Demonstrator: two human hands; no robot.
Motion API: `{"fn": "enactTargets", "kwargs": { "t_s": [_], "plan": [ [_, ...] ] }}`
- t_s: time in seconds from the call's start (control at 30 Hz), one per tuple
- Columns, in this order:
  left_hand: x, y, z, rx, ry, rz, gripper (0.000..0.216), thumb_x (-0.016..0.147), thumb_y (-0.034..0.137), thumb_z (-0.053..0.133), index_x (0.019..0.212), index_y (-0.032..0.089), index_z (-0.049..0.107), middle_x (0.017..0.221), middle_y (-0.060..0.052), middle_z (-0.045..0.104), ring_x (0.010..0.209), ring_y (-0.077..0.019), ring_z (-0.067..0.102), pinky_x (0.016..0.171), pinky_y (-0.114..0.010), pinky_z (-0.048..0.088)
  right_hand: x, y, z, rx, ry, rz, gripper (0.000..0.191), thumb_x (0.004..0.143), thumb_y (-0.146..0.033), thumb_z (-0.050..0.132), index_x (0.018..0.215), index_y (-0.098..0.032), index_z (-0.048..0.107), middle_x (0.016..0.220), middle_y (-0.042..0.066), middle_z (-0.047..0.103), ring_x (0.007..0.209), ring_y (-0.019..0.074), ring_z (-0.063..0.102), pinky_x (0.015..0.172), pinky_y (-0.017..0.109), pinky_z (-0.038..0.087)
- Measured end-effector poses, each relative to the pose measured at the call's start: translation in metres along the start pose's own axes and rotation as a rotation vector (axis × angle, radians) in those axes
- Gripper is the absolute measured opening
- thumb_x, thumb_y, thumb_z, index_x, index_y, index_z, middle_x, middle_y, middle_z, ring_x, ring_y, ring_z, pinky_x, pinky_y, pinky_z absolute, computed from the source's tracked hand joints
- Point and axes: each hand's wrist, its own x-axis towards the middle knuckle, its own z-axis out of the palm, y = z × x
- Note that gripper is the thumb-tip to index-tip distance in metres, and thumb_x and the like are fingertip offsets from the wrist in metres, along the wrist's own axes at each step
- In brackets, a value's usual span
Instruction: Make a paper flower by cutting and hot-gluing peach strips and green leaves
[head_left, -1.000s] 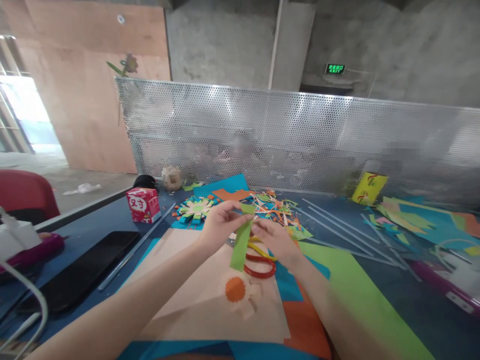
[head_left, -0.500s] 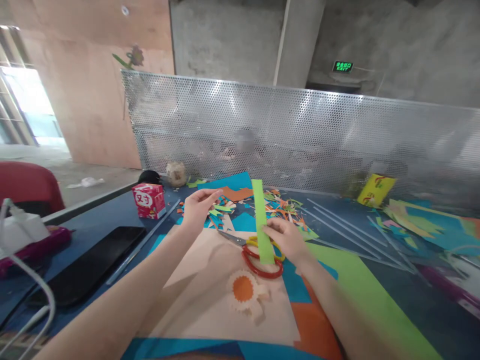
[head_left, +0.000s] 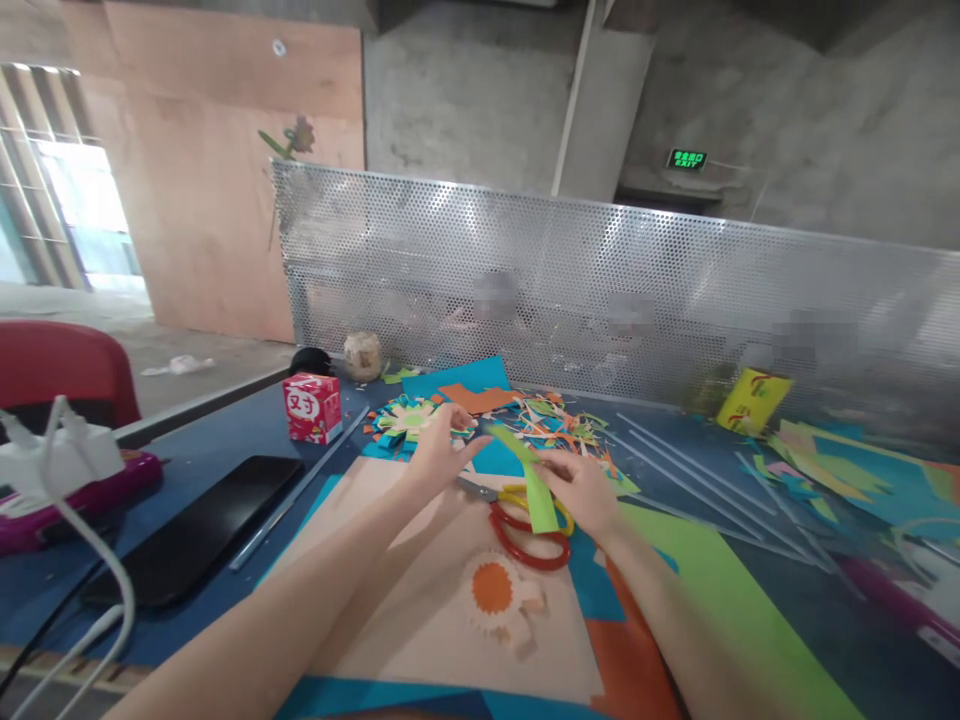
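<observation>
My right hand pinches a green paper strip that slants up and to the left over the table. My left hand hovers just left of the strip's upper end with its fingers stretched toward it; I cannot tell whether they touch it. Under the strip lie scissors with red and yellow handles on a beige sheet. An orange-centred paper flower rests on that sheet, close to me.
A paper rosette and a heap of coloured scraps lie behind my hands. At the left are a red carton, a black phone and a white charger. A large green sheet and clear sticks lie right. A perforated metal screen closes the back.
The green strip, upright in my right hand half a second ago, has tipped to the left. My left hand has come back from the scraps toward the strip's upper end.
</observation>
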Motion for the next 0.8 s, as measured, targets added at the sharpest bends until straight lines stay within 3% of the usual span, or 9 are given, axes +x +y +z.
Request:
{"fn": "enactTargets", "kwargs": {
  "t_s": [0.07,0.13,0.23,0.3,0.47,0.6,0.8],
  "plan": [
    [-0.002,0.007,-0.002,-0.269,-0.180,-0.169,0.040,0.073,0.052,0.045,0.091,0.017,0.051,0.078,-0.005,0.061,0.067,-0.0158,0.058,0.055,-0.025,0.041,-0.002,-0.002,0.001,-0.050,-0.015,-0.042,0.020,0.072,-0.026,0.051,0.084,-0.022,0.067,0.082,0.003,0.068,0.075,0.0197,0.062,0.069,0.032,0.047],
    [-0.005,0.012,-0.003,-0.391,-0.383,-0.317,0.044,0.074,0.055,0.042,0.089,0.015,0.054,0.070,-0.004,0.061,0.056,-0.0121,0.056,0.046,-0.020,0.037,-0.003,-0.004,0.001,-0.142,0.007,-0.102,0.023,0.074,-0.022,0.048,0.088,-0.023,0.067,0.088,0.003,0.068,0.081,0.0202,0.061,0.073,0.034,0.046],
    [-0.010,0.013,-0.001,-0.412,-0.620,-0.334,0.039,0.064,0.044,0.063,0.088,0.014,0.057,0.064,-0.002,0.062,0.053,-0.0107,0.056,0.047,-0.019,0.039,-0.004,-0.005,-0.001,-0.315,0.069,-0.193,0.028,0.078,-0.021,0.044,0.096,-0.024,0.065,0.097,0.004,0.066,0.089,0.0203,0.059,0.077,0.034,0.045],
    [-0.012,0.011,0.002,-0.479,-0.698,-0.304,0.044,0.057,0.034,0.071,0.093,0.015,0.056,0.065,-0.001,0.064,0.056,-0.0118,0.058,0.052,-0.021,0.043,-0.004,-0.005,-0.001,-0.377,0.078,-0.217,0.029,0.080,-0.023,0.043,0.100,-0.025,0.063,0.098,0.004,0.066,0.088,0.0195,0.060,0.075,0.033,0.047],
    [-0.016,0.010,0.007,-0.551,-0.663,-0.322,0.043,0.063,0.035,0.066,0.100,0.016,0.055,0.066,-0.001,0.062,0.054,-0.0100,0.056,0.052,-0.021,0.044,-0.004,-0.005,-0.002,-0.456,0.082,-0.256,0.029,0.081,-0.024,0.044,0.103,-0.025,0.063,0.090,0.005,0.066,0.080,0.0182,0.060,0.070,0.030,0.046],
    [-0.016,0.013,0.006,-0.615,-0.647,-0.251,0.055,0.057,0.025,0.071,0.108,0.018,0.052,0.060,0.005,0.055,0.053,-0.0076,0.051,0.054,-0.021,0.042,-0.004,-0.005,-0.002,-0.458,0.116,-0.301,0.030,0.082,-0.023,0.043,0.106,-0.022,0.062,0.082,0.006,0.062,0.076,0.0176,0.058,0.067,0.029,0.046],
    [-0.014,0.017,0.005,-0.551,-0.502,-0.118,0.032,0.059,0.028,0.069,0.088,0.015,0.064,0.063,0.002,0.056,0.058,-0.0089,0.050,0.057,-0.021,0.040,-0.006,-0.011,0.005,-0.380,0.204,-0.381,0.024,0.082,-0.026,0.046,0.095,-0.023,0.065,0.098,0.009,0.054,0.089,0.0193,0.055,0.079,0.033,0.044]
  ]
}}
